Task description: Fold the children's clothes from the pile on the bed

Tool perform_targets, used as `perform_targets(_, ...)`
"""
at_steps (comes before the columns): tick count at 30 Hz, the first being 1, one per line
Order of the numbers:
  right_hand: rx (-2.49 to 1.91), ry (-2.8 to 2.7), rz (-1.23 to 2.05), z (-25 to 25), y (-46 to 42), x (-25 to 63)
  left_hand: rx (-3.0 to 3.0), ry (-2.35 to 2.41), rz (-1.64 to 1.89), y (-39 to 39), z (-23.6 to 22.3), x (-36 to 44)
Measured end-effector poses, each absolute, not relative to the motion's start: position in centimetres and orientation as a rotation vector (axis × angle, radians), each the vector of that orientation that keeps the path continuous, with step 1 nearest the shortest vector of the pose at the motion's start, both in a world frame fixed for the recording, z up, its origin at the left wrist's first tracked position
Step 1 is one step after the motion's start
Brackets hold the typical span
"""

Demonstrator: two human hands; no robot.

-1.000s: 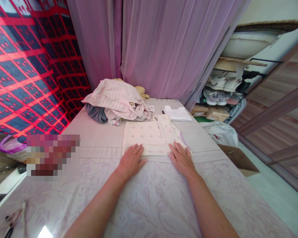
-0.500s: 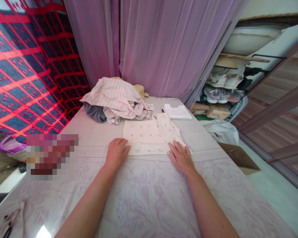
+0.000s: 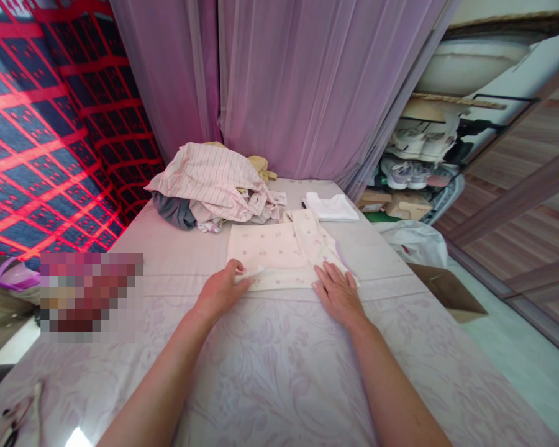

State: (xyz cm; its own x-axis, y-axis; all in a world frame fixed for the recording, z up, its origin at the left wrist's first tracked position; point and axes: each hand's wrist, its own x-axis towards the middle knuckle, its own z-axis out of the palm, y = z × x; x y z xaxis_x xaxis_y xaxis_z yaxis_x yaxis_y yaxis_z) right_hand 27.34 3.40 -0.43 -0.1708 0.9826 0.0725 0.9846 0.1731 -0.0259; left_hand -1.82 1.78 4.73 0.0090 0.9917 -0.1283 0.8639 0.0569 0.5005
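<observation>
Left hand (image 3: 220, 293) curled, pinching the near fold of a cream, pink-sprigged cotton garment (image 3: 265, 251), which lies folded flat on a lilac floral bedsheet (image 3: 270, 385). Right hand (image 3: 338, 295) open, palm down, on the garment's near right corner.

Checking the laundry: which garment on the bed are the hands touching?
The cream garment with pink prints, touched by left hand and right hand; the folded white garment and striped pile lie beyond.

No readable text, labels or numbers in view — cardboard boxes (image 3: 391, 208), any markings too small to tell
</observation>
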Motion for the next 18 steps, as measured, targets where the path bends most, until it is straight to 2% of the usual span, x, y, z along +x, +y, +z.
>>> perform_targets(4,-1.974,-2.347,-0.05,-0.5,3.4,27.3,1.841,1.87,0.403,1.9,4.3,-1.7)
perform_targets(10,-1.945,-2.341,-0.07,-0.7,3.4,27.4,1.678,1.804,0.633,2.3,3.8,-2.1)
perform_targets(18,-1.927,-2.34,-0.083,-0.9,3.4,27.6,1.784,2.074,0.542,2.3,3.3,-2.6)
